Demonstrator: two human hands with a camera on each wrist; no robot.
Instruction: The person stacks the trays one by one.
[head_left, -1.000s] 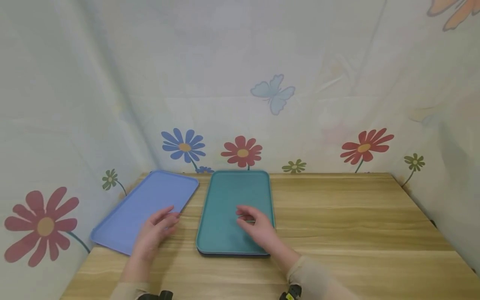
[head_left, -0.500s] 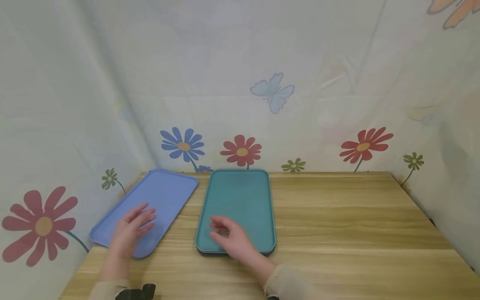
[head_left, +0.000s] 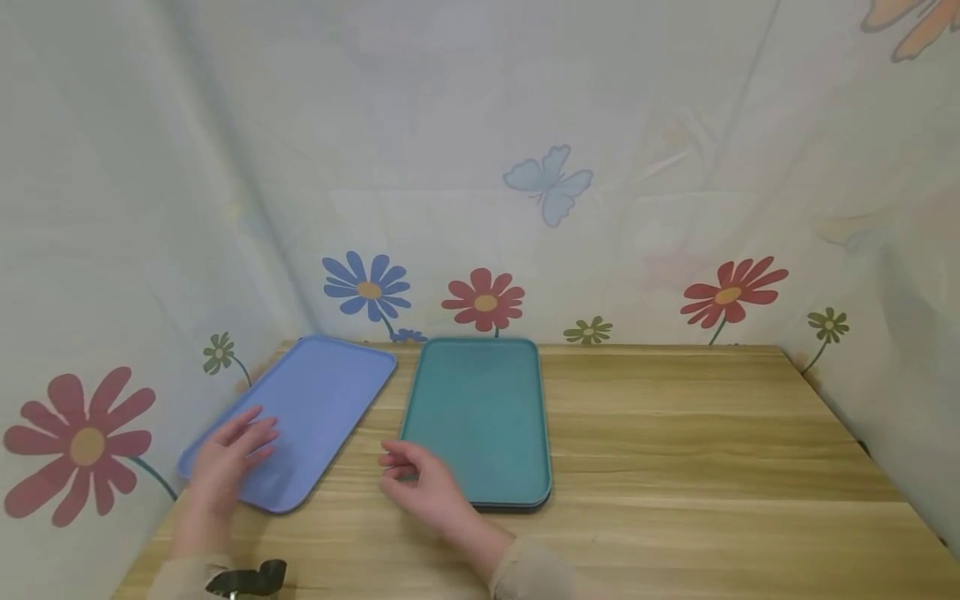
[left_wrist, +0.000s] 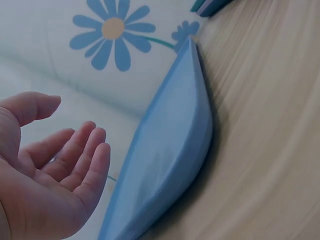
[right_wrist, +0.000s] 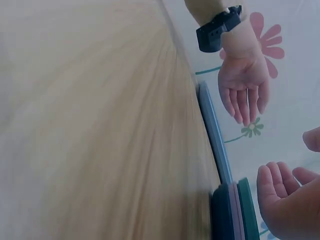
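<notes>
Blue tray point(head_left: 300, 412) sits lower left of frame, left hand point(head_left: 225, 458) hovering over its near end, fingers loosely spread, holding nothing. Right hand point(head_left: 420, 483), fingers relaxed, beside the teal tray stack's point(head_left: 480, 417) near-left corner. Three stacked trays there, one blue.

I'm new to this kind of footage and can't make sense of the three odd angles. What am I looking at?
A person works with bare hands, no machine. The wide picture comes from a camera on the head; the two close ones come from cameras on each wrist. On the wooden table lie a blue tray and a small stack of trays with a teal tray on top; the right wrist view shows the layered edges. The left hand hovers open over the blue tray's near end. The right hand, fingers loosely curled, sits at the stack's near left corner. Neither has a grip on anything.
</notes>
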